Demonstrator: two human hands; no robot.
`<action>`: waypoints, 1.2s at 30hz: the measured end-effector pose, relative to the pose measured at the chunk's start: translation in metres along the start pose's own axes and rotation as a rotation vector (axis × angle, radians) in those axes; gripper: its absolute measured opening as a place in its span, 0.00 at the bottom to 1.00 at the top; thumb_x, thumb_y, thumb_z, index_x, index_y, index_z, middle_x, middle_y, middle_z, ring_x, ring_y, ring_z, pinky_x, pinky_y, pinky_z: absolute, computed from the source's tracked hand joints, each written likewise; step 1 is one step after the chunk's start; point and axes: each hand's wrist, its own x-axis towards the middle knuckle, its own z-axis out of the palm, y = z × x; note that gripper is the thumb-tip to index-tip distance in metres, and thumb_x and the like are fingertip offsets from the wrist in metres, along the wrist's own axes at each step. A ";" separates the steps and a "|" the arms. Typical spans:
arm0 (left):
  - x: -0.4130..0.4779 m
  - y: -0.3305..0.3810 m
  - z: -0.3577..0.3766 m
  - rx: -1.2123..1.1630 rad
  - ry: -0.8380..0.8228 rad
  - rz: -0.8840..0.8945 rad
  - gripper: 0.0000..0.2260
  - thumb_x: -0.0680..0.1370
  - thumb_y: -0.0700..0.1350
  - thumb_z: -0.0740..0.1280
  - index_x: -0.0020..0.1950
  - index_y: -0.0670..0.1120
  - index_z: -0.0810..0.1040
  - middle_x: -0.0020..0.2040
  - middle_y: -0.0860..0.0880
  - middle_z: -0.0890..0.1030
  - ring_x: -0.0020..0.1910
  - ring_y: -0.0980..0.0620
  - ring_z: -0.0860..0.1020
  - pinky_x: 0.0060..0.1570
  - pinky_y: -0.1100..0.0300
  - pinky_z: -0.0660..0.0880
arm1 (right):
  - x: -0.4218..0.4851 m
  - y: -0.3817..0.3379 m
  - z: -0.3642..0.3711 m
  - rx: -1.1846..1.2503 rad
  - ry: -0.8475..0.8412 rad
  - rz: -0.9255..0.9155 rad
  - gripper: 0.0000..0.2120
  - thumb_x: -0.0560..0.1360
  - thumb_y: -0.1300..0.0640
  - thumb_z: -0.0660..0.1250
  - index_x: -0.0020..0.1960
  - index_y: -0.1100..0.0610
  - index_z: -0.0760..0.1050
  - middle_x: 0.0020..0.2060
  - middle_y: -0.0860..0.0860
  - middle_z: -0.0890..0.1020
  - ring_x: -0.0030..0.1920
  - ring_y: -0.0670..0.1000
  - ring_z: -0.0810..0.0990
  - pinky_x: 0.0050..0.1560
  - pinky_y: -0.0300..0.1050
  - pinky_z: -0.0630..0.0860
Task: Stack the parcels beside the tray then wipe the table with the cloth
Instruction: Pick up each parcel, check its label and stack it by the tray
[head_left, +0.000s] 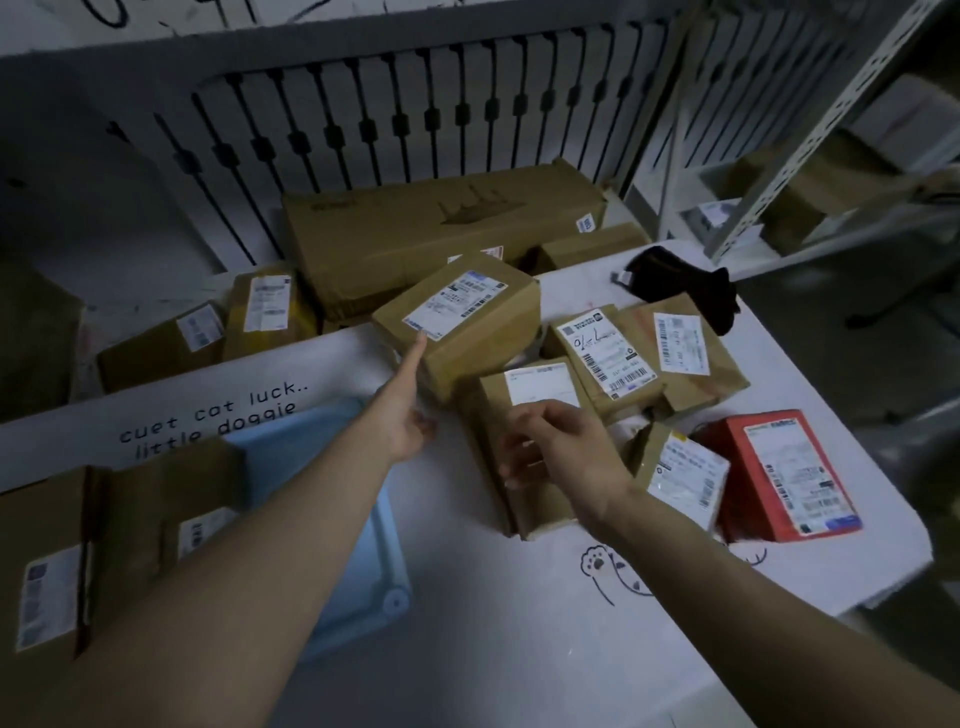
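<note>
Stacking barely begun. Parcels (608, 353) lie loose and overlapping in heap mid-tabletop (519, 623), at 3 o'clock from tray (363, 561); no neat stack seen. Left hand (402, 421): index finger straight, tip on label of big box (483, 332) at heap's 11 o'clock, no grip seen. Right hand (566, 447): fingers curled over flat parcel (491, 415); holding or not, cannot tell. Red box (732, 483) at heap's 4 o'clock. Cloth (675, 280) untouched at tabletop's 1 o'clock corner; wiping all left.

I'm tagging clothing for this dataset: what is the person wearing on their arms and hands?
Nothing visible: the left hand and right hand are ungloved, the left forearm and right forearm bare, no sleeves; no watch, ring or bracelet shows.
</note>
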 end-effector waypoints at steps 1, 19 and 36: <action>0.006 0.002 0.005 -0.027 -0.007 -0.004 0.28 0.67 0.69 0.71 0.52 0.48 0.73 0.48 0.44 0.77 0.50 0.44 0.76 0.53 0.53 0.73 | 0.003 -0.003 -0.006 -0.009 -0.001 -0.005 0.05 0.79 0.63 0.65 0.50 0.66 0.77 0.38 0.62 0.80 0.33 0.59 0.78 0.32 0.47 0.79; -0.029 -0.021 0.001 -0.259 0.064 0.150 0.15 0.74 0.57 0.71 0.53 0.52 0.74 0.52 0.46 0.80 0.52 0.47 0.78 0.58 0.52 0.75 | 0.007 0.017 0.008 -0.047 -0.049 0.031 0.11 0.79 0.57 0.68 0.52 0.65 0.80 0.46 0.67 0.83 0.41 0.58 0.82 0.45 0.48 0.83; -0.110 -0.095 -0.074 -0.217 0.023 0.010 0.23 0.69 0.58 0.75 0.58 0.48 0.74 0.57 0.41 0.80 0.60 0.41 0.78 0.69 0.47 0.70 | 0.007 0.061 0.085 0.139 -0.182 0.277 0.40 0.64 0.39 0.78 0.70 0.55 0.70 0.58 0.54 0.83 0.57 0.56 0.82 0.53 0.54 0.81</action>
